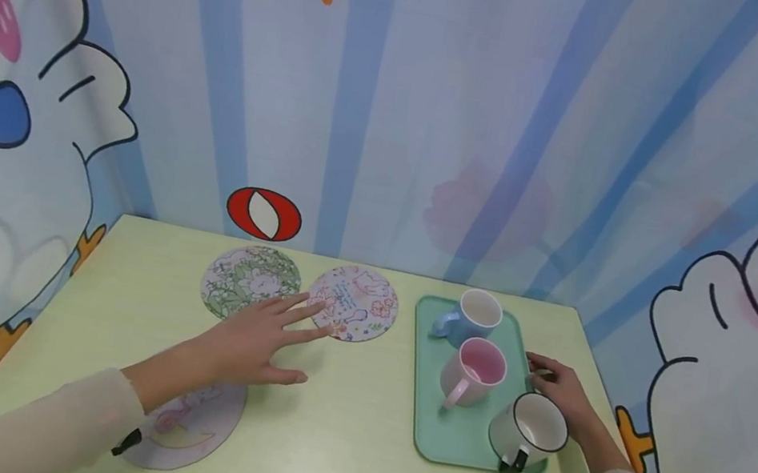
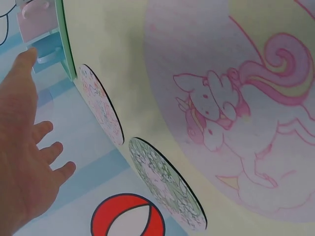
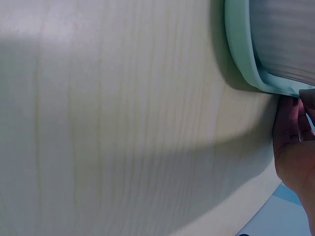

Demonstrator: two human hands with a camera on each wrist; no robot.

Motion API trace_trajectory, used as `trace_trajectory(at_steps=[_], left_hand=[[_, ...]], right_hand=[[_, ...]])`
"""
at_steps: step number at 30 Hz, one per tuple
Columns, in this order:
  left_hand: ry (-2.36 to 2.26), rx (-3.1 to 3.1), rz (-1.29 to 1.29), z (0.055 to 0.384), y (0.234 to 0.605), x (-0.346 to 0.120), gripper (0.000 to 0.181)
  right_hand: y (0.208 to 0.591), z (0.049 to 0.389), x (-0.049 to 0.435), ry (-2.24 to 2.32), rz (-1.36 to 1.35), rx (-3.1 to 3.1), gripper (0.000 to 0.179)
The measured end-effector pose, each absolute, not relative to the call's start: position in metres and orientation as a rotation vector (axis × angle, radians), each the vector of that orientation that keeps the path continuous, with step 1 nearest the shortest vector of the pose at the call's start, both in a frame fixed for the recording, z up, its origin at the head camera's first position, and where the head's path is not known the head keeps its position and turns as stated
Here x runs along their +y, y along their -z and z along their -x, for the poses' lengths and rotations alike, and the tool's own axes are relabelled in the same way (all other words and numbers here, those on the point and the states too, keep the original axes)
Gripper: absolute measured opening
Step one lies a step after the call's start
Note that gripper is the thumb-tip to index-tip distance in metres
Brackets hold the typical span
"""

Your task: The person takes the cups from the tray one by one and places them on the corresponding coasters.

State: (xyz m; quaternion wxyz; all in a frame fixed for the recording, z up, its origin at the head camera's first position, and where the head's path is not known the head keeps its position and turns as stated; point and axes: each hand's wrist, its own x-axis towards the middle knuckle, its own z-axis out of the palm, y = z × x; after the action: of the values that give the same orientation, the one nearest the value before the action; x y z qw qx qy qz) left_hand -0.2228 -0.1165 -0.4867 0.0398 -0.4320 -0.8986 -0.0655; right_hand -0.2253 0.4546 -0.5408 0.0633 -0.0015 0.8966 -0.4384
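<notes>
My right hand (image 1: 562, 393) is at the right side of a mint green tray (image 1: 428, 429), pinching its rim between thumb and fingers in the right wrist view. On the tray stand a blue mug (image 1: 459, 327) at the back, a pink mug (image 1: 456, 383) in the middle and a white mug (image 1: 506, 432) with black rim and handle in front. My left hand (image 1: 262, 341) is spread above the table, holding nothing. Beneath its forearm lies a round unicorn mat (image 1: 198, 437), partly hidden. A green floral mat (image 1: 245, 278) and a pink floral mat (image 1: 362, 303) lie beyond the fingers.
The pale yellow table (image 1: 336, 441) ends at the back against a blue striped cloth (image 1: 397, 110) with printed cartoon ducks on both sides. Between the mats and the tray runs a strip of tabletop. The tray stands near the table's right edge.
</notes>
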Motion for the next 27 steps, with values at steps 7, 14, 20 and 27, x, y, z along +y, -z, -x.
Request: trace_trajectory(at_steps=[7, 14, 20, 27], left_hand=[[0.218, -2.798, 1.302, 0.221, 0.482, -0.132, 0.078], [0.241, -2.816, 1.329, 0.219, 0.473, -0.147, 0.079], [0.232, -2.831, 1.322, 0.219, 0.474, -0.161, 0.081], [0.21, -2.889, 1.266, 0.221, 0.483, -0.177, 0.082]], right_hand=[[0.54, 0.226, 0.454, 1.319, -0.013, 2.704, 0.052], [0.541, 0.23, 0.457, 1.327, -0.025, 2.685, 0.052], [0.542, 0.23, 0.457, 1.329, -0.024, 2.677, 0.052], [0.539, 0.228, 0.454, 1.353, -0.054, 2.653, 0.052]])
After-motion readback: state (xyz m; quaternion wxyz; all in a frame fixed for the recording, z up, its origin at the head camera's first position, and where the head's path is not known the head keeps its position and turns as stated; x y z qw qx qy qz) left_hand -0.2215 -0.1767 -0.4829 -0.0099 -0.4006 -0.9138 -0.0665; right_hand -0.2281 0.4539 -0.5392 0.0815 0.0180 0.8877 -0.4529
